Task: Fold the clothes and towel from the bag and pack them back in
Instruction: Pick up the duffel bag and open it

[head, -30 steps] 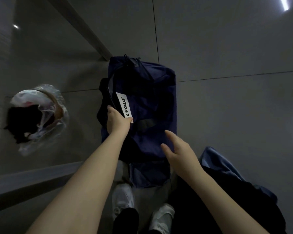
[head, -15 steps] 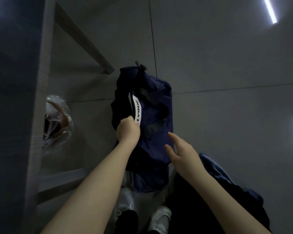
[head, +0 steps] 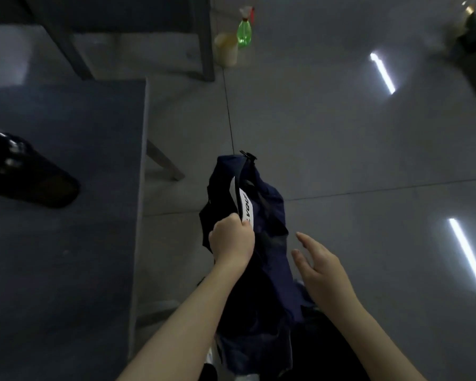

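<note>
Gripping the navy bag (head: pixel 270 204) just below its white label (head: pixel 243 204), the left hand (head: pixel 231 240) has its fingers curled tight round a bunch of the fabric, a little below the centre of the frame. The right hand (head: pixel 322 268) hovers just to the right of the bag, holding nothing, its fingers straight and slightly spread; no contact with the cloth shows. The bag is bunched narrow and runs from the lower centre up to a black zip pull (head: pixel 248 155) at mid-frame; whether its far end rests on the floor (head: pixel 327 149) cannot be told. Dark clothes (head: pixel 330 350) lie heaped at the lower right under the right forearm. A grey table (head: pixel 66 243) fills the left side, with a blurred black object (head: pixel 30 174) on it at the left edge. At the top centre, on the grey tiles, a green spray bottle (head: pixel 244 31) stands just beside a pale container (head: pixel 226 50). Two bright light streaks (head: pixel 383 73) reflect off the tiles on the right.
</note>
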Demonstrator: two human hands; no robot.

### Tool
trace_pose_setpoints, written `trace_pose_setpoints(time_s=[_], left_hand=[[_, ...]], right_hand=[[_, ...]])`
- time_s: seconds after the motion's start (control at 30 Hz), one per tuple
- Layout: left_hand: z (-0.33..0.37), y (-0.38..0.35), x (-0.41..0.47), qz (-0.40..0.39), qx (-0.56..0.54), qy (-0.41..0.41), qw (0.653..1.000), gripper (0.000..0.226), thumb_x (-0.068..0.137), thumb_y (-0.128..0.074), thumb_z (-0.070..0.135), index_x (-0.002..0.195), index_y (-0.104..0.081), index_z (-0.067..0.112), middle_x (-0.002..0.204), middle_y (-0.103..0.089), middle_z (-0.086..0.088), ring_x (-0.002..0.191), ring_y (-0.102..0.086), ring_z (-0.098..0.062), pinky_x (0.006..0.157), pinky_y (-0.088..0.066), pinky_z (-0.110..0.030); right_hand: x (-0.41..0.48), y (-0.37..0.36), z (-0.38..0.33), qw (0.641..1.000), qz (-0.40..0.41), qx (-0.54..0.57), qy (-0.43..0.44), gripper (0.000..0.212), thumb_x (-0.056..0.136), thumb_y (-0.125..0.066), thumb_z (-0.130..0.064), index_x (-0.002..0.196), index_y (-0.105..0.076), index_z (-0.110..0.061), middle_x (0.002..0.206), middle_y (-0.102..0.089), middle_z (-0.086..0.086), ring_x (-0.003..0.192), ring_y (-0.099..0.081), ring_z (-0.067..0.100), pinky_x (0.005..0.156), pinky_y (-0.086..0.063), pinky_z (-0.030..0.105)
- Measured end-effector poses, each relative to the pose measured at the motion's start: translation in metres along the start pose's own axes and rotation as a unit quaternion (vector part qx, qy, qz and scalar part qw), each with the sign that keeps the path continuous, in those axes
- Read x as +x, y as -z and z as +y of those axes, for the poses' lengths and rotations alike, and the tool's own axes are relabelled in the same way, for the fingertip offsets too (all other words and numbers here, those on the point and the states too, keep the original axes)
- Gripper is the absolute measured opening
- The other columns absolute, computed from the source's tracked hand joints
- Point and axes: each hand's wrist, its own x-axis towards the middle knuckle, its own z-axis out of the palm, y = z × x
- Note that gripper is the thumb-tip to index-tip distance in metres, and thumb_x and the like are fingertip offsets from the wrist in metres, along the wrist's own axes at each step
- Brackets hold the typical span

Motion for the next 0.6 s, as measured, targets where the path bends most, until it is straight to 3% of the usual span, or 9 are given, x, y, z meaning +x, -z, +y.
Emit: trace_pose_setpoints(time_s=[0.13,0.3,0.37,0.47,0.6], left_hand=[[0.042,0.059,-0.056,-0.015,-0.011,0.002,1.000,0.025,0.094,-0.045,0.022,0.094,-0.061,0.002,0.098,-0.064,-0.013,0.095,-0.058,-0.034,0.074,-0.040,-0.032],[0.072,0.135,-0.127,-0.024,-0.113,0.035,0.993,0.019,0.089,-0.051,0.017,0.077,-0.054,0.003,0.069,-0.049,0.000,0.071,-0.050,-0.023,0.063,-0.039,-0.031],[0.075,0.167,-0.154,-0.019,-0.163,0.050,0.985,0.021,0.086,-0.052,0.016,0.078,-0.056,-0.002,0.071,-0.055,-0.003,0.067,-0.052,-0.021,0.060,-0.042,-0.031],[0.070,0.213,-0.193,-0.008,-0.214,0.063,0.975,0.023,0.087,-0.053,0.019,0.083,-0.064,0.000,0.080,-0.066,-0.006,0.074,-0.063,-0.022,0.063,-0.049,-0.032],[0.044,0.262,-0.243,0.011,-0.267,0.078,0.960,0.021,0.088,-0.056,0.019,0.077,-0.065,0.003,0.079,-0.067,-0.007,0.073,-0.063,-0.020,0.059,-0.046,-0.028]], right_hand=[[-0.045,0.050,-0.044,1.000,0.018,0.008,0.009,0.043,0.098,-0.047,-0.028,0.138,-0.046,-0.012,0.137,-0.052,0.001,0.127,-0.048,0.015,0.097,-0.034,0.019],[-0.107,0.112,-0.104,0.999,0.037,0.012,0.028,0.041,0.097,-0.049,-0.023,0.136,-0.049,-0.011,0.135,-0.053,0.000,0.126,-0.048,0.013,0.105,-0.036,0.024],[-0.129,0.132,-0.125,0.998,0.051,0.015,0.038,0.039,0.096,-0.049,-0.023,0.134,-0.051,-0.010,0.133,-0.055,-0.001,0.124,-0.048,0.010,0.105,-0.037,0.025],[-0.160,0.153,-0.152,0.997,0.055,0.031,0.047,0.036,0.097,-0.050,-0.021,0.131,-0.054,-0.010,0.121,-0.055,-0.009,0.112,-0.047,0.002,0.093,-0.034,0.015],[-0.199,0.154,-0.188,0.997,0.021,0.019,0.077,0.037,0.096,-0.051,-0.023,0.131,-0.055,-0.011,0.125,-0.058,-0.003,0.110,-0.047,0.000,0.090,-0.033,0.013]])
